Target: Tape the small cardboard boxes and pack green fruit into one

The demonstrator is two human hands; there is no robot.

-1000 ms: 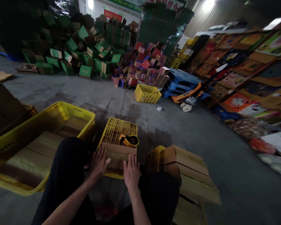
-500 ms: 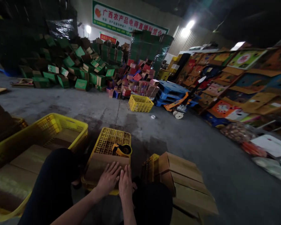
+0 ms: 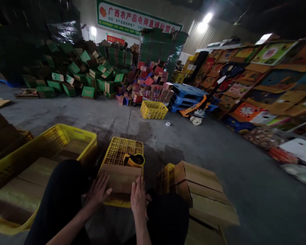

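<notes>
My left hand point(image 3: 98, 193) lies flat with fingers spread on the left near corner of a brown cardboard box point(image 3: 121, 178). My right hand point(image 3: 138, 199) rests flat on the box's near right edge, fingers stretched forward. The box sits on an upturned yellow plastic crate point(image 3: 122, 149) between my knees. A yellow tape dispenser point(image 3: 134, 159) lies on the crate just beyond the box. Neither hand grips anything.
A big yellow crate point(image 3: 66, 137) holding flat cardboard stands at my left. Stacked brown boxes point(image 3: 201, 190) lie at my right. Farther off are another yellow crate point(image 3: 153, 110), blue pallets point(image 3: 186, 97), a pallet jack point(image 3: 197, 114), and heaps of green and red cartons.
My hands, close together on the box half a second ago, have moved apart; the left slid to the left corner. The view has shifted slightly.
</notes>
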